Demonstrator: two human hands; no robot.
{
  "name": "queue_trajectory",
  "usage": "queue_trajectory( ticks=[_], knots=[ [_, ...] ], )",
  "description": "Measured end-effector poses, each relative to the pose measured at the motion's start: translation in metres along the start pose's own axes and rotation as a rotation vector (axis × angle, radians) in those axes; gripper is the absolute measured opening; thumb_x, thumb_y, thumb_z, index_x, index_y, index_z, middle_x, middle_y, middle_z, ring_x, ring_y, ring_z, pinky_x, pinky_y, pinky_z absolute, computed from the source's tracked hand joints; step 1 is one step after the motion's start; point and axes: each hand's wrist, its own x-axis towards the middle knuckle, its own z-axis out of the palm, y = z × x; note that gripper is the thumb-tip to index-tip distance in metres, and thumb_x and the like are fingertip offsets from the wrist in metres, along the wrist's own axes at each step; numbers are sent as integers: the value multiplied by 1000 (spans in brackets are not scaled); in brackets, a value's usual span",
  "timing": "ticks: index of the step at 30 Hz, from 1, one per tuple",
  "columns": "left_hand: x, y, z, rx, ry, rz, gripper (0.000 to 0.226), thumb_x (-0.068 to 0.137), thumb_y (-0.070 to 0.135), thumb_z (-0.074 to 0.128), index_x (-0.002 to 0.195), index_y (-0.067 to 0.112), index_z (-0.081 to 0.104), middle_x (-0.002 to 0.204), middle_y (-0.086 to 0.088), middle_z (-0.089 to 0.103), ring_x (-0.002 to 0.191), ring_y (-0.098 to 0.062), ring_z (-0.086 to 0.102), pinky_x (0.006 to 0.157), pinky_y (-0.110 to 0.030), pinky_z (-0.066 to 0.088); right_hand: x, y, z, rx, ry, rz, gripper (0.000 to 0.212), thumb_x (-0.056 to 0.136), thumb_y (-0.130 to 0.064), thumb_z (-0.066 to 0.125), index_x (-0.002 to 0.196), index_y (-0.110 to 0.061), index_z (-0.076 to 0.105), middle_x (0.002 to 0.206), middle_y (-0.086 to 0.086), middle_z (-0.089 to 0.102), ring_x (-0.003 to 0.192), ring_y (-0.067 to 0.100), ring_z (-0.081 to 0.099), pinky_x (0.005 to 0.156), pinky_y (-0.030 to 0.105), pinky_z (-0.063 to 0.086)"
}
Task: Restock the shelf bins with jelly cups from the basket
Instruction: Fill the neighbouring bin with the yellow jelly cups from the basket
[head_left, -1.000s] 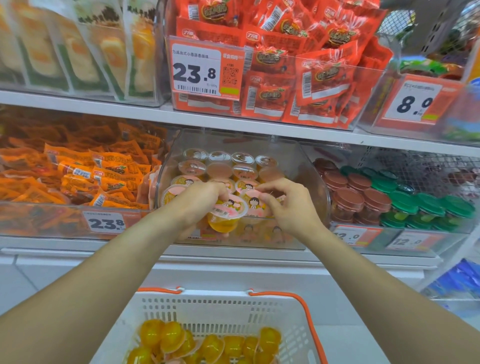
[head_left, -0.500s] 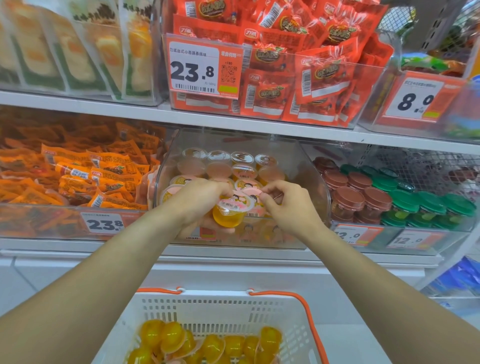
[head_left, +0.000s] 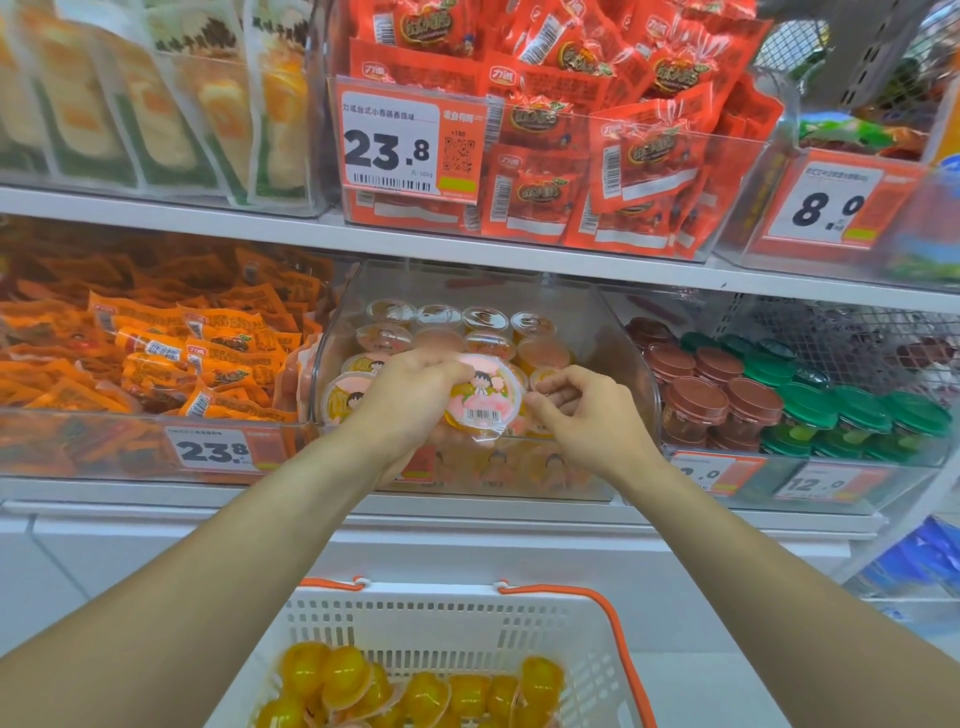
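**Two hands at a clear bin of jelly cups on a shop shelf**

Seen from a head camera looking down past both bare forearms. At 9 o'clock, a clear bin holds orange snack packets (head_left: 171, 358), with a price label (head_left: 214, 450) reading 23.8 on its front.

At the centre sits the clear shelf bin (head_left: 631, 374), partly filled with rows of jelly cups (head_left: 462, 327) standing lid-up. The left hand (head_left: 410, 402) reaches in over the bin's front wall at about 10 o'clock of centre, fingers curled round the held jelly cup (head_left: 483, 410). That cup is tilted so its pink cartoon lid and barcode face the camera; its yellow body shows below the lid's left edge. It hangs just above the front row of cups, at the bin's front edge.

Just right of it, the right hand (head_left: 584, 415) hovers with fingers loosely curled, thumb and forefinger drawn close together beside the cup's rim. Whether they touch the lid's edge, I cannot tell.

At 3 o'clock, another bin holds brown-lidded tubs (head_left: 722, 400) and green-lidded tubs (head_left: 852, 410), with price tags below.

At 12 o'clock, on the shelf above, red snack packets (head_left: 571, 130) fill a bin labelled 23.8.

At 6 o'clock, a white basket (head_left: 447, 618) with orange handles holds a heap of yellow jelly cups (head_left: 405, 691), bases up.
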Motion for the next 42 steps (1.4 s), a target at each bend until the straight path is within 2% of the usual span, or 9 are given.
queue_trajectory(
  ticks=[7,11,14,17,20,27,33,37,42],
  knots=[
    [4,-14,10,90,44,206,14,95,12,59,102,21,67,103,-5,73,101,-28,69,90,-57,54,-4,-15,-7,230,73,-71,19,97,-37,60,90,-21,70,76,-12,69,69,3,60,64,15,45],
    [4,-17,15,135,19,414,15,100,18,57,114,21,61,110,2,70,100,-13,68,90,-39,56,-6,-31,-18,525,-162,-124,21,92,-26,68,104,-9,68,83,9,74,60,14,65,56,31,54],
    [3,-14,17,200,-74,508,26,101,21,55,127,19,55,121,4,66,110,-7,63,93,-28,52,-3,-29,-29,556,-119,-161,20,86,-13,73,103,-3,67,79,14,75,54,26,65,53,35,57],
    [8,-12,10,527,28,627,33,103,26,47,136,22,49,132,8,56,122,-5,51,102,-26,43,6,-17,-40,408,51,-135,13,86,-16,76,95,-14,68,80,7,75,58,20,69,57,36,59],
    [16,-13,-2,803,115,708,35,101,14,44,136,18,52,130,3,55,127,-12,43,109,-32,36,12,1,-47,53,166,-85,11,85,-25,78,88,-24,68,78,-8,71,62,11,68,66,33,59],
    [26,-29,-1,1322,46,608,44,101,24,40,144,19,46,139,-4,57,144,-25,28,123,-47,3,10,21,-36,-152,-13,-38,13,85,-28,76,84,-23,64,70,-7,70,68,14,70,73,37,58],
    [35,-35,6,1349,77,669,34,100,33,49,132,25,58,118,-2,68,119,-26,51,122,-45,12,9,25,-42,-251,-106,-15,16,86,-32,75,84,-21,64,73,-5,71,72,13,69,73,32,56],
    [38,-34,9,1305,116,716,33,97,30,55,128,21,62,107,-2,69,111,-26,53,115,-41,27,9,25,-43,-254,-128,-39,23,88,-38,71,104,-22,64,88,-10,69,78,5,65,68,18,48],
    [41,-37,8,1235,116,692,31,95,30,57,124,20,64,110,-1,67,110,-24,51,105,-39,33,8,23,-34,-254,-145,-43,40,94,-50,58,123,-23,60,108,-2,67,99,16,60,81,28,44]
  ],
)
